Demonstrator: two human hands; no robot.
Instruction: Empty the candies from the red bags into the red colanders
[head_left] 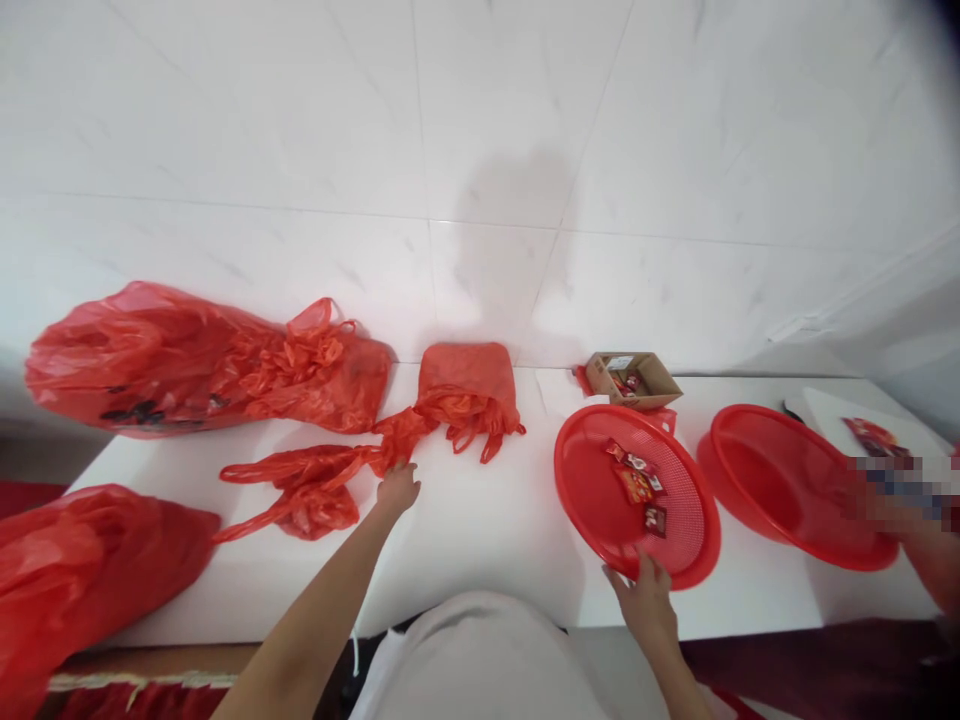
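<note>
My left hand (398, 487) is closed on the lower edge of a crumpled red plastic bag (402, 438) in the middle of the table. Just left of it lies another red plastic bag (311, 505) with long loose handles. With my right hand (646, 598) I grip the near rim of a round red colander (589, 490), fingers over the edge and thumb outside. The colander tilts toward me. Several small wrapped snacks (636, 484) lie inside it. Behind the held bag sits a folded stack of red bags (466, 370).
Large stuffed red bags (172, 350) line the left, another bag (112, 560) at the front-left corner. A small cardboard box (656, 378) with packets stands behind the colander. On the right, a red basin (787, 480) touches the blurred hand of another person. A tiled wall backs the white table (480, 530).
</note>
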